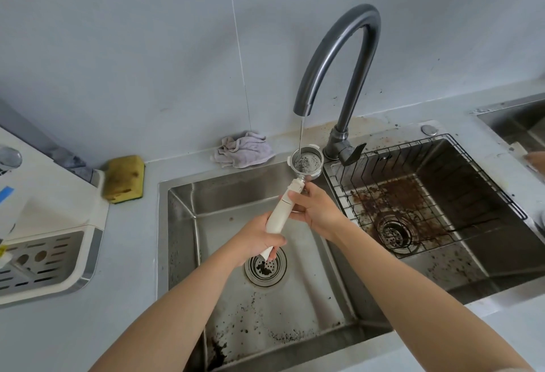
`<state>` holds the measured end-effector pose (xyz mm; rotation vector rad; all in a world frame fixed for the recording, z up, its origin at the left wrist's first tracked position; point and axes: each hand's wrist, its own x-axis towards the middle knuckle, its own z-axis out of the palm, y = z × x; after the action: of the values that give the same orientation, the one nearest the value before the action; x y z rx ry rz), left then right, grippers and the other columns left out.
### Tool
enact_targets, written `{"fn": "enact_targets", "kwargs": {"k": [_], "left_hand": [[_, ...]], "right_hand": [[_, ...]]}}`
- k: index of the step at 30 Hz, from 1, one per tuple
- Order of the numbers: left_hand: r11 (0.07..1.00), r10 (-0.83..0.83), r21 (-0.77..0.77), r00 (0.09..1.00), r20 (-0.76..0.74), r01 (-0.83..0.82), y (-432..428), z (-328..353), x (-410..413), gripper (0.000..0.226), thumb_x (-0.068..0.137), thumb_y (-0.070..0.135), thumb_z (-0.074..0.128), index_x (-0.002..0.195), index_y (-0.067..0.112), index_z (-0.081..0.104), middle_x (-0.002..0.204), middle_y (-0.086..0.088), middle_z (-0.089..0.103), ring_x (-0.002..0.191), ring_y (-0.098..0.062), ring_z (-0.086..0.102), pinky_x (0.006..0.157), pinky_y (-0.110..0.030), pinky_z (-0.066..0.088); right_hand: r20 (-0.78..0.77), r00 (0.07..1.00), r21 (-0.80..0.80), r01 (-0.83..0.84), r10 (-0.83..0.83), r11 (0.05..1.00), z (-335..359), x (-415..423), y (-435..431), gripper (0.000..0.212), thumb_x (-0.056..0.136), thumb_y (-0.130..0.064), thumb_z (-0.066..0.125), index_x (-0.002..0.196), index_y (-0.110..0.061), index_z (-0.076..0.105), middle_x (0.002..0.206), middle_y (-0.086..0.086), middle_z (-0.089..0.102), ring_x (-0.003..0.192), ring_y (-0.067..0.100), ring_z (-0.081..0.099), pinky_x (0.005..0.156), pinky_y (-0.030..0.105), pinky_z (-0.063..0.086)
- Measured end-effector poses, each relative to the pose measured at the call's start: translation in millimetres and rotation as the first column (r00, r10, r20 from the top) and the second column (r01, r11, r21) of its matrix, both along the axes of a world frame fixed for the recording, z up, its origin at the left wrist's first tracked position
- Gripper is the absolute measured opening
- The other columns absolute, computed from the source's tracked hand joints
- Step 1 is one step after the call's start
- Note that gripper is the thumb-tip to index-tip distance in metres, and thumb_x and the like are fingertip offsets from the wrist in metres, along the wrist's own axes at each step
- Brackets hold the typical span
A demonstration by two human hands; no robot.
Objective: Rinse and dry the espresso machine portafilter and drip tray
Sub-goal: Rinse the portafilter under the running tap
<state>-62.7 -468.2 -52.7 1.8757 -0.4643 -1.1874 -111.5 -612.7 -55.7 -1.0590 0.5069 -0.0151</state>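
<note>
Water point(301, 132) from the tap point(339, 56) runs into the portafilter point(305, 163). The left hand point(257, 239) and the right hand point(317, 209) both grip its white handle point(279, 214).

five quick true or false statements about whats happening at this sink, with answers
1. Water runs from the faucet into the portafilter. True.
2. Only the left hand holds the portafilter. False: the right hand grips its white handle too, nearer the basket.
3. The cloth lies inside the sink. False: it lies crumpled on the counter behind it.
4. The sponge lies on the counter left of the sink. True.
5. The drip tray is under the tap. False: it sits on the espresso machine at the left.
</note>
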Motion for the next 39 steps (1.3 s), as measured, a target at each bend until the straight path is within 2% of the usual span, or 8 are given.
{"fn": "enact_targets", "kwargs": {"k": [6,18,25,28,33,36,39], "left_hand": [[0.999,0.021,0.027,0.998,0.055,-0.023,-1,0,3,0.051,0.077,0.0,0.059,0.123,0.016,0.042,0.06,-0.005,0.052,0.035,-0.007,0.049,0.04,-0.02,0.044],[0.997,0.047,0.055,0.99,0.136,-0.055,9,-3,5,0.05,0.077,0.004,0.061,0.121,0.016,0.041,0.069,-0.003,0.054,0.035,-0.004,0.05,0.039,-0.018,0.043],[0.997,0.04,0.06,0.98,0.194,-0.052,13,-3,2,0.045,0.078,0.006,0.06,0.12,0.012,0.044,0.071,-0.005,0.055,0.035,-0.005,0.049,0.04,-0.02,0.043],[0.997,0.041,0.062,0.976,0.213,-0.056,13,-3,0,0.041,0.078,0.008,0.061,0.116,0.01,0.046,0.071,-0.006,0.056,0.035,-0.006,0.05,0.041,-0.021,0.043],[0.994,0.043,0.092,0.971,0.235,-0.066,15,-3,-1,0.033,0.079,0.01,0.06,0.109,0.011,0.047,0.064,-0.002,0.055,0.035,-0.007,0.05,0.041,-0.021,0.042],[0.989,0.045,0.122,0.956,0.29,-0.084,16,-3,-1,0.033,0.078,0.01,0.059,0.109,0.012,0.048,0.067,-0.002,0.054,0.036,-0.008,0.05,0.042,-0.02,0.043],[0.987,0.057,0.121,0.944,0.324,-0.102,15,-2,-1,0.038,0.077,0.007,0.058,0.114,0.008,0.049,0.075,-0.005,0.056,0.041,-0.013,0.052,0.04,-0.02,0.041]], "right_hand": [[0.004,1.0,0.041,0.022,-0.022,0.999,-1,3,2,0.01,0.093,-0.004,0.047,0.093,-0.013,0.049,0.089,0.007,0.06,0.083,0.017,0.062,0.068,0.025,0.058],[-0.01,0.998,-0.028,0.058,-0.059,0.998,3,10,20,0.013,0.094,-0.005,0.045,0.093,-0.018,0.047,0.091,0.004,0.057,0.084,0.015,0.059,0.077,0.029,0.053],[-0.041,0.988,-0.102,0.143,-0.148,0.984,5,8,31,0.016,0.092,-0.004,0.047,0.089,-0.02,0.045,0.086,0.002,0.057,0.081,0.016,0.059,0.069,0.024,0.054],[-0.064,0.986,-0.116,0.147,-0.155,0.982,4,8,32,0.01,0.093,-0.005,0.047,0.095,-0.015,0.045,0.087,0.002,0.056,0.086,0.02,0.058,0.073,0.029,0.053],[-0.094,0.984,-0.116,0.14,-0.151,0.983,3,9,35,0.013,0.091,-0.005,0.05,0.101,-0.01,0.045,0.085,0.002,0.055,0.078,0.014,0.058,0.072,0.028,0.052],[-0.091,0.984,-0.106,0.141,-0.151,0.984,3,11,37,0.019,0.089,-0.002,0.053,0.105,-0.008,0.044,0.084,0.003,0.055,0.077,0.014,0.058,0.069,0.026,0.053],[-0.102,0.984,-0.105,0.135,-0.146,0.985,5,13,39,0.025,0.089,-0.003,0.054,0.113,-0.004,0.046,0.091,0.008,0.057,0.083,0.02,0.058,0.076,0.033,0.052]]}}
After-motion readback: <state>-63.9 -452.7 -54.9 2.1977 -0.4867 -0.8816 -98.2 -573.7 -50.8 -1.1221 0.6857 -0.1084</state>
